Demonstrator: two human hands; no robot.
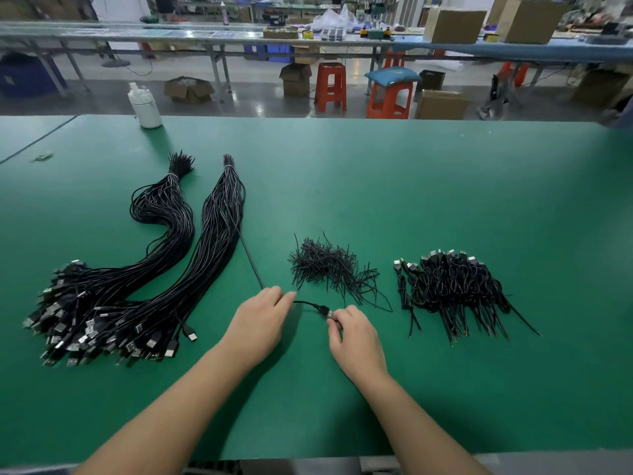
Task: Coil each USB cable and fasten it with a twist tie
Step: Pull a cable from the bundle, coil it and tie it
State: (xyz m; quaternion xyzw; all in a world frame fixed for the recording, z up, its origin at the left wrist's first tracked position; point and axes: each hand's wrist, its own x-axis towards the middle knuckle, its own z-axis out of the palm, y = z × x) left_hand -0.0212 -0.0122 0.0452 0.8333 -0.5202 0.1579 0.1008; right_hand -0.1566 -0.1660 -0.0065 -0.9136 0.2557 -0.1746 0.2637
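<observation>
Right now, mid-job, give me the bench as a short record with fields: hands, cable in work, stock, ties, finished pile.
left hand: grips the cable near the table, fingers curled
right hand: pinches the plug
cable: one strand, drawn out of the right bundle, not yet coiled
bundles: two, uncoiled, on the left, each bound at the far end
ties: loose heap, centre, beyond the hands
coiled pile: on the right
bottle: white, far left edge of the table
</observation>
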